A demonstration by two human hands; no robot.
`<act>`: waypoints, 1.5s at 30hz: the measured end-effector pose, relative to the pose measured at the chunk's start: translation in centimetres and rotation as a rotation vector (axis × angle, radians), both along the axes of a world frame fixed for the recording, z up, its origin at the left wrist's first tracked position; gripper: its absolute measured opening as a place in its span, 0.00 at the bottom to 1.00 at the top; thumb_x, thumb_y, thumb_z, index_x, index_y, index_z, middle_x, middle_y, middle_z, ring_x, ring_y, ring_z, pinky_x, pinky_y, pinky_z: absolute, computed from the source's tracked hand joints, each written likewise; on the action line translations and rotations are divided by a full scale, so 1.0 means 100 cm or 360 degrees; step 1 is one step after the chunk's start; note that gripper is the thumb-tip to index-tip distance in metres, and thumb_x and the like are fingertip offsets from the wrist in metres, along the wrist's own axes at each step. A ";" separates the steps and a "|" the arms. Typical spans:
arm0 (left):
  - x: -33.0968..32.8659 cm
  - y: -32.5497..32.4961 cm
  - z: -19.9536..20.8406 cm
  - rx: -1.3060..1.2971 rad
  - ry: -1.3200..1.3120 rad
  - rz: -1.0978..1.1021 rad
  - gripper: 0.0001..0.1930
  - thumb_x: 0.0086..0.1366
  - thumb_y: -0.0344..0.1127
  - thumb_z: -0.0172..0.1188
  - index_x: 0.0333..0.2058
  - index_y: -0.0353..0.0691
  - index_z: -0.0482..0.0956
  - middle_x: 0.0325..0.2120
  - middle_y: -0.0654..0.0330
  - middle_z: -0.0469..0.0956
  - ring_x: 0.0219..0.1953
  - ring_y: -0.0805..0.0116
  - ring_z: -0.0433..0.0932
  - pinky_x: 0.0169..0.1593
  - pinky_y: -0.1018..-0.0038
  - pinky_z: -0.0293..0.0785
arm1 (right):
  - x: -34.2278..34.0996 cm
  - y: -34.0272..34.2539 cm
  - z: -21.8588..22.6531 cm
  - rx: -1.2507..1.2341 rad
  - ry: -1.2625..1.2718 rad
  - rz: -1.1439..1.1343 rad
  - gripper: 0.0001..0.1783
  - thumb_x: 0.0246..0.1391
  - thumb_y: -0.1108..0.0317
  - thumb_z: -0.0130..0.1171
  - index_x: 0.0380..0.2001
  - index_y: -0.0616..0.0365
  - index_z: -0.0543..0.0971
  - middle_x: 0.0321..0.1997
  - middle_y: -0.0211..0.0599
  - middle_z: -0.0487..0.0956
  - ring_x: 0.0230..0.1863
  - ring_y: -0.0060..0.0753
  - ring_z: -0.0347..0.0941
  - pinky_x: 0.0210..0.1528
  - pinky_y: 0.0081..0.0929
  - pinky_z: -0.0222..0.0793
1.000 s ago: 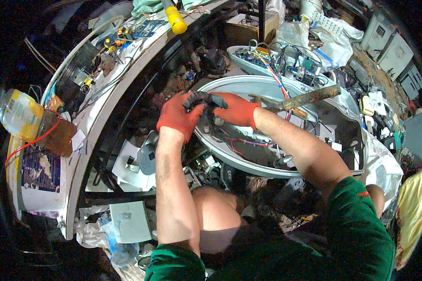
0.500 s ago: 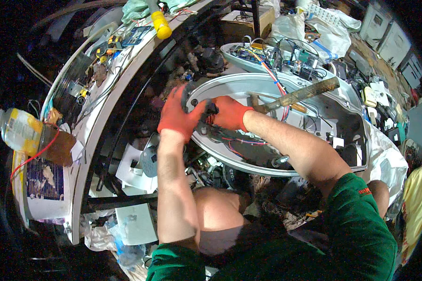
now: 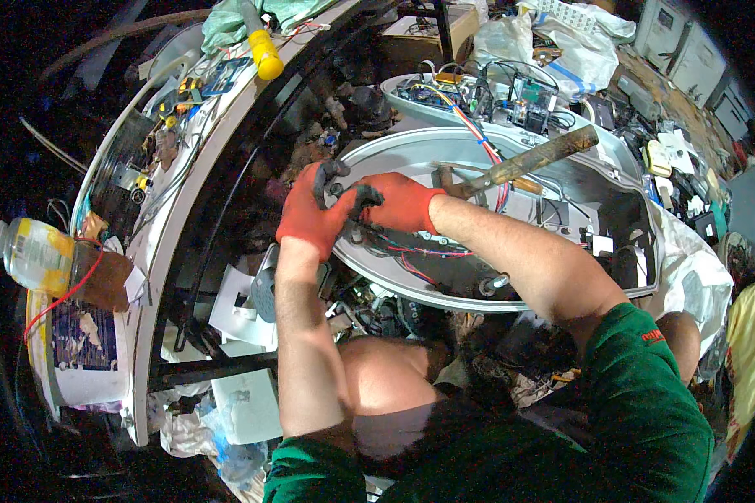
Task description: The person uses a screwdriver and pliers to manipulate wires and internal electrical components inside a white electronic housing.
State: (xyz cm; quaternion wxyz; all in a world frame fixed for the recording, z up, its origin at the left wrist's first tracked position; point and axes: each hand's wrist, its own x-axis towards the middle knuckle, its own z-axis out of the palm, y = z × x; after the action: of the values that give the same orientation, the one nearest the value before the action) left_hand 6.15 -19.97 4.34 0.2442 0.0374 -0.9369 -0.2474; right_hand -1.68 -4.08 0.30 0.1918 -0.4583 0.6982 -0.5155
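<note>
While the grey oval plastic shell (image 3: 398, 151) lies open, the red-gloved left hand (image 3: 312, 211) and right hand (image 3: 401, 203) curl close together at its left end; whether they pinch anything is hidden. Sparing the thin red-and-blue wires (image 3: 432, 251) would likely help. Red sleeve lettering (image 3: 653, 337) is too small to read.

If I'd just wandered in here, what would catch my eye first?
Probably the red-gloved left hand and right hand, close together at the left end of a grey casing. Next, perhaps, the worn-handled hammer lying across that casing, slanting up to the right. At the far left, a clear, yellow-labelled jar stands out too.
</note>
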 end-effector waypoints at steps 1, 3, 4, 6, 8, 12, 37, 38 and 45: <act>0.004 0.000 0.002 0.0229 -0.0099 -0.0204 0.21 0.50 0.43 0.70 0.42 0.42 0.81 0.37 0.55 0.82 0.39 0.56 0.81 0.46 0.68 0.75 | -0.003 0.002 -0.005 0.0079 -0.0026 -0.0030 0.13 0.48 0.67 0.57 0.40 0.56 0.78 0.36 0.43 0.80 0.39 0.39 0.76 0.45 0.33 0.69; 0.011 0.004 0.007 0.0480 -0.0260 -0.0331 0.18 0.53 0.38 0.68 0.43 0.41 0.80 0.37 0.56 0.82 0.39 0.61 0.80 0.46 0.71 0.74 | -0.005 0.006 -0.010 0.0121 -0.0051 -0.0035 0.13 0.48 0.68 0.57 0.39 0.55 0.78 0.37 0.43 0.80 0.39 0.39 0.76 0.45 0.33 0.69; 0.014 0.008 0.012 0.0503 -0.0320 -0.0253 0.16 0.55 0.34 0.66 0.43 0.40 0.79 0.37 0.57 0.82 0.39 0.67 0.79 0.47 0.73 0.73 | -0.004 0.008 -0.010 0.0086 -0.0050 -0.0013 0.13 0.48 0.68 0.57 0.39 0.55 0.78 0.37 0.43 0.80 0.39 0.40 0.76 0.45 0.33 0.69; 0.009 0.009 0.019 0.0347 -0.0423 -0.0113 0.16 0.55 0.34 0.67 0.42 0.38 0.79 0.35 0.59 0.82 0.37 0.70 0.79 0.46 0.74 0.73 | -0.001 0.007 -0.011 0.0010 -0.0021 -0.0011 0.13 0.48 0.67 0.57 0.39 0.55 0.78 0.36 0.43 0.80 0.39 0.41 0.76 0.45 0.34 0.69; 0.004 0.014 0.023 0.0148 -0.0502 0.0006 0.18 0.53 0.37 0.69 0.42 0.38 0.79 0.33 0.59 0.82 0.35 0.67 0.79 0.45 0.73 0.73 | 0.003 0.003 -0.015 -0.0068 0.0033 -0.0057 0.13 0.47 0.67 0.57 0.39 0.56 0.78 0.36 0.43 0.80 0.39 0.42 0.76 0.45 0.34 0.69; 0.001 0.019 0.017 0.0085 -0.0310 0.0030 0.23 0.51 0.40 0.71 0.44 0.37 0.77 0.37 0.57 0.81 0.41 0.63 0.78 0.48 0.71 0.72 | 0.001 0.011 0.004 0.0078 -0.0009 -0.0110 0.17 0.45 0.63 0.59 0.40 0.57 0.78 0.38 0.43 0.81 0.41 0.40 0.77 0.46 0.34 0.70; -0.002 0.010 -0.002 0.0126 -0.0237 -0.0088 0.21 0.51 0.35 0.68 0.42 0.39 0.72 0.33 0.54 0.79 0.38 0.63 0.78 0.45 0.69 0.72 | -0.001 0.006 -0.002 0.0201 0.0002 -0.0225 0.16 0.47 0.67 0.57 0.41 0.56 0.77 0.39 0.45 0.80 0.41 0.42 0.77 0.46 0.35 0.70; -0.002 0.008 -0.003 0.0233 -0.0199 -0.0167 0.21 0.51 0.35 0.68 0.42 0.39 0.73 0.33 0.55 0.79 0.38 0.63 0.78 0.45 0.69 0.72 | 0.000 0.006 0.004 0.0262 -0.0065 -0.0175 0.16 0.47 0.67 0.58 0.41 0.56 0.77 0.39 0.45 0.80 0.41 0.42 0.76 0.46 0.35 0.70; -0.003 0.004 -0.004 0.0547 -0.0217 -0.0218 0.17 0.51 0.35 0.69 0.38 0.38 0.75 0.32 0.57 0.80 0.36 0.64 0.78 0.44 0.69 0.73 | 0.000 0.010 -0.008 -0.0065 -0.0195 -0.0161 0.15 0.47 0.66 0.58 0.40 0.56 0.77 0.35 0.43 0.80 0.41 0.38 0.76 0.46 0.34 0.70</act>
State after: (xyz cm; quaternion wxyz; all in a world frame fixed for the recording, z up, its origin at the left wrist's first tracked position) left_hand 5.85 -19.61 3.92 0.1528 0.0315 -0.8955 -0.4167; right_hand -1.71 -3.12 -0.49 0.1985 -0.3938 0.6968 -0.5657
